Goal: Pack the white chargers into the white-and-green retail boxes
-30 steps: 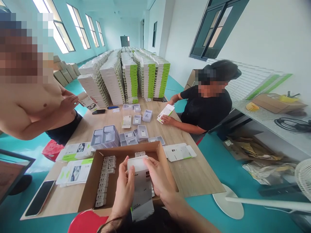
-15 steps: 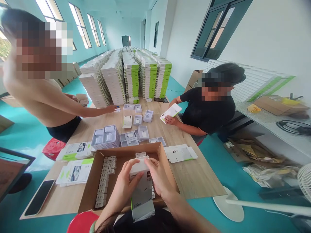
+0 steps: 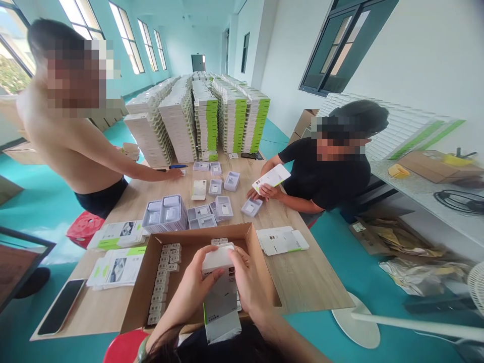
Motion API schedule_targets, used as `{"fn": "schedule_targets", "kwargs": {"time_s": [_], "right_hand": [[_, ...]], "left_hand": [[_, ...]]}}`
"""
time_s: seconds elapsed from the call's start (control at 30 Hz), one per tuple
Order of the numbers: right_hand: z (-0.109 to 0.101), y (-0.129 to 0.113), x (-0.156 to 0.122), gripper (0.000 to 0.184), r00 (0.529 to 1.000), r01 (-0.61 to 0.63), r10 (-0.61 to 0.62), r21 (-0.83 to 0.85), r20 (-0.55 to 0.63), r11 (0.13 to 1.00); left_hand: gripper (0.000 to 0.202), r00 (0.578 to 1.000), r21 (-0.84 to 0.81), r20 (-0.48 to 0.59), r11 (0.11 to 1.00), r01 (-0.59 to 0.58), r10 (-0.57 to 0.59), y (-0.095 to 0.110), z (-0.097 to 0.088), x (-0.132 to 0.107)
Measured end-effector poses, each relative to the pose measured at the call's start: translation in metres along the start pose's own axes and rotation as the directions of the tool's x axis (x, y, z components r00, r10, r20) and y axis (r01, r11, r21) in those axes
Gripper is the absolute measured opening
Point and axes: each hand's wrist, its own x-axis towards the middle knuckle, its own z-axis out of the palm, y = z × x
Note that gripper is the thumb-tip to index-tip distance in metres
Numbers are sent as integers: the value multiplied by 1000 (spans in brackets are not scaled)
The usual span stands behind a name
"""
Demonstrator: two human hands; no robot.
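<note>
Both my hands grip a white product box (image 3: pixel 220 297) with grey printing and a green edge, held above the front of an open cardboard carton (image 3: pixel 128 297). My left hand (image 3: pixel 198 280) clasps its left side, the thumb across the front near the top. On the right, my right hand (image 3: pixel 245 277) presses the upper edge with the thumb. The box's lower flap hangs open toward me. Inside the carton, small white pieces (image 3: pixel 161 282) stand in rows along the left; my hands and the box hide part of its inside.
Flattened boxes (image 3: pixel 121 269) and a phone (image 3: pixel 61 307) lie left of the carton, more flat boxes (image 3: pixel 283 240) right. White plastic trays (image 3: pixel 164 214) are behind it. One co-worker (image 3: pixel 83 136) reaches in from the left; another (image 3: pixel 328 166) holds a flat box at right. Tall box stacks (image 3: pixel 204 116) stand beyond.
My hands stay almost still around the box. The right co-worker now has a white tray under one hand. The left co-worker's hand is off the blue pen, which lies on the table.
</note>
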Motion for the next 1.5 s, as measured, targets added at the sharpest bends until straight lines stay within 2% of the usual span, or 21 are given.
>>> {"fn": "schedule_targets", "kwargs": {"time_s": [0.07, 0.13, 0.2, 0.37, 0.57, 0.7, 0.83, 0.9, 1.0, 1.1, 1.2, 1.37, 1.5], "right_hand": [[-2, 2, -4, 27, 998, 55, -55, -34, -10, 998], [-5, 4, -7, 36, 995, 104, -104, -66, -4, 992], [-9, 5, -7, 43, 990, 136, -133, -94, 35, 986], [-17, 6, 1, 39, 972, 207, -187, -137, 143, 969], [-28, 1, 9, 34, 961, 187, -141, -184, 236, 965], [-32, -3, 8, 30, 960, 177, -119, -217, 255, 960], [-29, -1, 4, 31, 970, 189, -148, -220, 193, 957], [-25, 3, 0, 34, 975, 194, -163, -222, 148, 956], [-17, 11, -7, 37, 981, 193, -182, -229, 69, 954], [-9, 22, -11, 40, 979, 190, -202, -230, -30, 955], [-2, 34, -11, 41, 972, 177, -205, -218, -112, 960], [0, 43, -9, 36, 968, 156, -190, -198, -164, 968], [-3, 40, -9, 29, 975, 165, -191, -213, -112, 963]], "left_hand": [[47, 1000, -29, 4, 999, 13, -13, 0, -3, 1], [46, 999, -79, 28, 997, 19, -17, -1, -7, 2], [46, 999, -128, 43, 992, 20, -14, -3, -11, 4], [48, 1000, -184, 27, 983, 2, 3, -6, -17, 7], [43, 999, -199, 32, 980, 18, -12, -7, -13, 6], [38, 998, -228, 60, 973, 41, -28, -4, -14, 7], [43, 998, -269, 61, 963, 34, -18, -1, -14, 4], [49, 999, -318, 35, 948, 35, -25, -1, -8, -1], [54, 991, -397, -104, 917, 34, -81, -8, 9, -9], [53, 954, -450, -252, 893, 37, -166, -20, 30, -14], [54, 913, -508, -329, 860, 45, -241, -28, 42, -11], [50, 896, -591, -313, 803, 74, -314, -33, 44, -6], [46, 887, -611, -310, 787, 90, -342, -34, 42, -6]]}}
